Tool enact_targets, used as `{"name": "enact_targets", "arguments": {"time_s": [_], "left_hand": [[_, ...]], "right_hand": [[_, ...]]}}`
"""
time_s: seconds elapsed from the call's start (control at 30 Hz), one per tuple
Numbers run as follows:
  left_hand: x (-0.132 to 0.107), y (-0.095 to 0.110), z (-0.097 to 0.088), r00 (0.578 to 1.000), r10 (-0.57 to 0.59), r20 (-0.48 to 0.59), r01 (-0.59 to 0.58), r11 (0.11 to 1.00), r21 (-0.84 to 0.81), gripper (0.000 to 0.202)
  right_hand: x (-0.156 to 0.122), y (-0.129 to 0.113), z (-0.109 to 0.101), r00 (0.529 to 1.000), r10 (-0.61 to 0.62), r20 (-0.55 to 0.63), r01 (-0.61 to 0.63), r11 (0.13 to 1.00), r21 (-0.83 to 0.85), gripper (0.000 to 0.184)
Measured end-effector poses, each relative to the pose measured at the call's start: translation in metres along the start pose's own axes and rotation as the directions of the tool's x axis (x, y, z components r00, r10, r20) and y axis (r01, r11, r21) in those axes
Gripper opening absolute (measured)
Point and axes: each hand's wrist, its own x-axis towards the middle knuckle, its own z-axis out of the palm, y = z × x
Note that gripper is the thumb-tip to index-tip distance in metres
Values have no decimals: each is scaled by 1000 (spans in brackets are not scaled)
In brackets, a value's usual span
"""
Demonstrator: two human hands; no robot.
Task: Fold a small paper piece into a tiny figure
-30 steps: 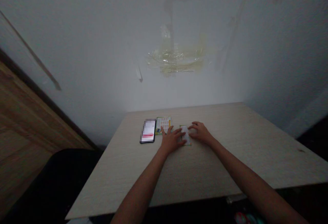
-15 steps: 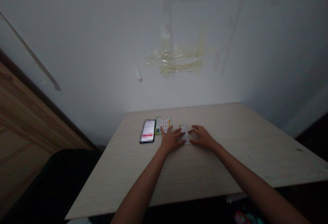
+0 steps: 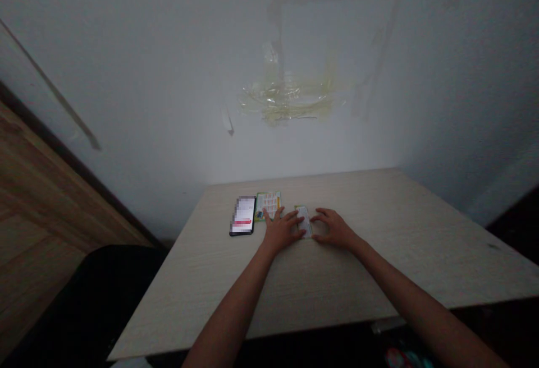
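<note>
A small white printed paper (image 3: 304, 223) with coloured edges lies flat on the table, between my hands. My left hand (image 3: 281, 231) rests with its fingers spread. Its thumb and index finger reach over the paper's left side, and its other fingertips touch the lower part of a green-edged printed card (image 3: 268, 202). At the paper's right edge is my right hand (image 3: 336, 229), fingers curved and thumb apart. Its fingertips are at or just beside that edge; contact is hard to tell. Neither hand has lifted anything.
A phone (image 3: 243, 215) with a lit, partly blurred screen lies left of the green-edged card. The pale wooden table (image 3: 320, 284) meets a wall (image 3: 168, 76) bearing old tape (image 3: 290, 99). A dark object (image 3: 113, 278) stands at left, and wooden panelling (image 3: 33, 199) is behind it.
My right hand's fingers have shifted very slightly at the paper's edge. My left hand, the paper, the card and the phone stay where they were.
</note>
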Motion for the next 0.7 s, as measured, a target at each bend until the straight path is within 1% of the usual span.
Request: {"name": "enact_targets", "arguments": {"time_s": [0.13,0.27,0.3,0.5,0.7], "left_hand": [[0,-1,2,1000,8,-17,-8,1000,-11,45],[-1,0,2,999,14,-34,-14,1000,-20,42],[-1,0,1,999,12,-32,-13,1000,-19,42],[-1,2,-1,1000,-7,-5,7,1000,0,44],[0,2,-1,1000,-7,6,7,1000,7,45]], "right_hand": [[-2,-2,-1,1000,-16,-27,16,1000,9,45],[-2,2,-1,997,-13,-75,17,999,50,20],[-2,3,0,997,-20,-76,24,998,56,17],[0,6,3,995,-50,-86,55,997,57,12],[3,3,2,996,12,-85,-11,1000,14,14]]}}
